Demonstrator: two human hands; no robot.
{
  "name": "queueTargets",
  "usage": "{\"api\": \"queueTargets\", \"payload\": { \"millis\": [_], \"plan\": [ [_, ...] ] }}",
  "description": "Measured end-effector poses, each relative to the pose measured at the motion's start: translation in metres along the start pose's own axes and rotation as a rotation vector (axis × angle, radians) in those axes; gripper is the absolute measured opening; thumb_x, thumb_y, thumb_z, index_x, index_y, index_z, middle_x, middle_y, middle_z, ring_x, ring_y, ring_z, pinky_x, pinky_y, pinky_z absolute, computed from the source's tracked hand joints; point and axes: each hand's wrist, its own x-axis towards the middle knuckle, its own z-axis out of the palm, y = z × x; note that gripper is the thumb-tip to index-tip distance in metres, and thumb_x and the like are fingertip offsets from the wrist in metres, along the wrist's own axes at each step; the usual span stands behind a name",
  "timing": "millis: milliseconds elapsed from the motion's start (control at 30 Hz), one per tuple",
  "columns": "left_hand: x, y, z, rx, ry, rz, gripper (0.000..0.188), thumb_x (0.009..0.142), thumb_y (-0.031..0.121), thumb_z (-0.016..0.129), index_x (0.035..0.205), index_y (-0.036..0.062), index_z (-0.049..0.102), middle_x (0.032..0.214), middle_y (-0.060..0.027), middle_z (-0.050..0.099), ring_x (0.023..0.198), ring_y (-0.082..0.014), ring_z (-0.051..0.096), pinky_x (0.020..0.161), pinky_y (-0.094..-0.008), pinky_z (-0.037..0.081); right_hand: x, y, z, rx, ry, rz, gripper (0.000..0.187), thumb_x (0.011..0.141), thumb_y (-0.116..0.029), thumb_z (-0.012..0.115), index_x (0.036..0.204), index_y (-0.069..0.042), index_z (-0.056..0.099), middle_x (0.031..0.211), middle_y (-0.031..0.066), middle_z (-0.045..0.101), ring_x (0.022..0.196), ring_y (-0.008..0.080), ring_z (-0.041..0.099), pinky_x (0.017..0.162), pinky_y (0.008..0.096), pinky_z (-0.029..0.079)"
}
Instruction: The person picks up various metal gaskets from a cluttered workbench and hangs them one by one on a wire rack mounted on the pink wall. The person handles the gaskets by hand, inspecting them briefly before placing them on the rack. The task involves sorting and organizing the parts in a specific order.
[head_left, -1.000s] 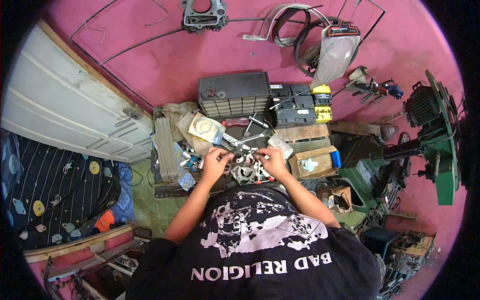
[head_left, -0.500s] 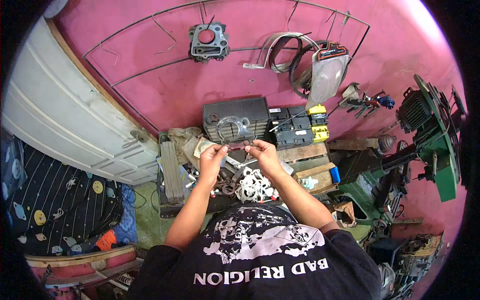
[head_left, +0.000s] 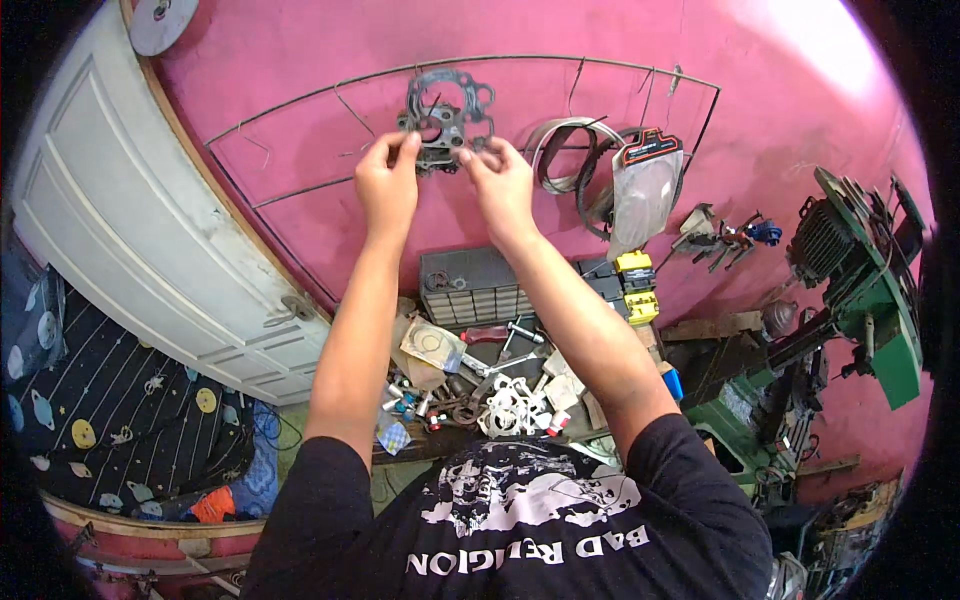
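Observation:
Both my arms are raised toward the pink wall. A thin grey metal engine gasket (head_left: 481, 93) with a large round opening is pinched at its lower edge between them. My left hand (head_left: 389, 185) grips its left lower corner with thumb and finger. My right hand (head_left: 502, 188) grips the right lower corner, its fingertips slightly blurred. Right behind the gasket, an engine cylinder block (head_left: 445, 157) hangs from the wall rack, partly covered by the gasket and my fingers. Whether the two touch, I cannot tell.
A bent metal rod rack (head_left: 300, 185) carries belts (head_left: 553, 155) and a clear plastic pack (head_left: 640, 195). Below stands a dark drawer cabinet (head_left: 475, 300) behind a bench with white gaskets (head_left: 510, 407), wrenches and loose parts. A white door (head_left: 150, 220) is at left, a green machine (head_left: 880, 350) at right.
Both hands have lifted the gasket from above the bench up to the hanging cylinder block. The view has tilted upward, showing more of the wall.

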Motion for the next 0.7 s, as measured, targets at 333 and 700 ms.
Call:
{"api": "queueTargets", "payload": {
  "millis": [333, 700],
  "plan": [
    [0.025, -0.074, 0.005, -0.116, -0.037, -0.309, 0.02, 0.094, 0.015, 0.07, 0.1, -0.0029, 0.073, 0.086, -0.004, 0.07, 0.079, -0.0093, 0.061, 0.074, -0.0265, 0.049, 0.046, 0.035, -0.003, -0.09, -0.072, 0.438, 0.015, 0.087, -0.003, 0.07, 0.1, 0.001, 0.066, 0.075, 0.0006, 0.062, 0.055, 0.0075, 0.044, 0.049, 0.0251, 0.035],
    [-0.117, -0.134, -0.02, 0.151, -0.212, -0.263, 0.019, 0.092, 0.018, 0.068, 0.098, 0.0007, 0.072, 0.084, -0.01, 0.073, 0.077, -0.0139, 0.066, 0.073, -0.0323, 0.052, -0.076, 0.111, -0.074, -0.196, -0.374, 0.374, 0.03, 0.091, -0.013, 0.069, 0.117, 0.001, 0.065, 0.095, 0.0047, 0.074, 0.079, 0.0103, 0.062, 0.064, 0.0266, 0.05]
  ]
}}
